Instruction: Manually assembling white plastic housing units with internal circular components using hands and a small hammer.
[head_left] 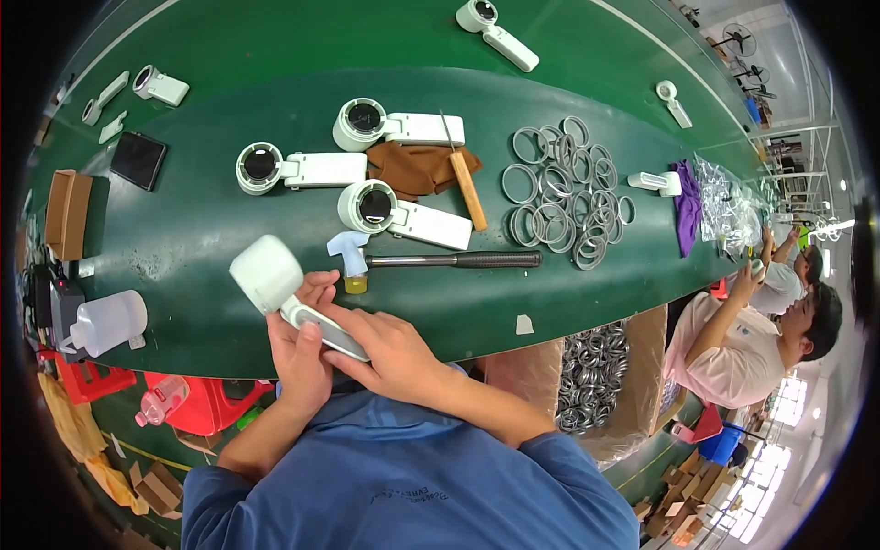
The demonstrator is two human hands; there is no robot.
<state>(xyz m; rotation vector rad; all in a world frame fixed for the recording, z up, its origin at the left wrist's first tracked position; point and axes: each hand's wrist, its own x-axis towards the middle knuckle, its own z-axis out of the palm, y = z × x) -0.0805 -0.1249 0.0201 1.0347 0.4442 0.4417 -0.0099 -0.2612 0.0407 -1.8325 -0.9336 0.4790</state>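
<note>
Both of my hands are on a white handheld fan [266,273], held above the near edge of the green table. My left hand [301,362] grips it below the round head, fingers wrapped around the neck. The fingers of my right hand [392,353] close around its handle. Just beyond lies a hammer [412,260] with a black grip and a pale blue wrap on its head. Farther back rest three similar white fans [330,170] with dark round faces, beside a brown cloth [399,174] and a thin-shafted tool with a wooden handle [467,191].
Several loose metal rings [520,183] lie right of centre. A cardboard box [522,371] full of rings stands at the table's near edge. A plastic bottle [115,323] and brown carton [69,215] are on the left. Co-workers [742,344] sit at right, near a purple cloth [686,209].
</note>
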